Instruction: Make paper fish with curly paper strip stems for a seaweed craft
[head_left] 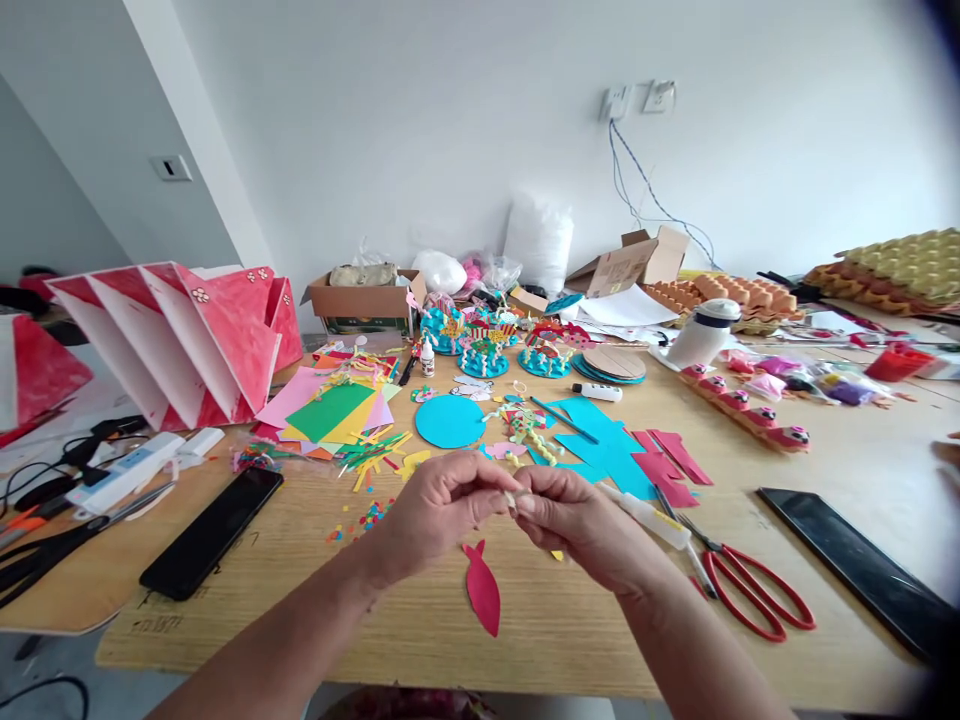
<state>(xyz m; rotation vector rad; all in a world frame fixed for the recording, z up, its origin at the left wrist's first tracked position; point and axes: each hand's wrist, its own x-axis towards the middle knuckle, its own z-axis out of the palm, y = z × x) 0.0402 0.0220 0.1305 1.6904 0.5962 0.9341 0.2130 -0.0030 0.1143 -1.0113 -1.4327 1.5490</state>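
Note:
My left hand [450, 505] and my right hand [574, 515] meet over the middle of the table, fingertips pinched together on a small whitish piece [512, 498]. It is too small and too covered by the fingers to tell its kind. Just below the hands a red paper fish cutout [482, 592] lies flat on the wood. A blue paper circle [450, 421] lies beyond my left hand. Yellow and green twisted paper strips [536, 440] are behind the fingertips. Small coloured paper dots [373, 515] are scattered left of my left hand.
Red-handled scissors [757, 590], a glue tube [649, 515] and a dark tablet [855, 565] lie at right. A black phone [214, 530] and coloured paper sheets [330, 410] are at left. Finished blue-based paper crafts [484, 360] stand at the back.

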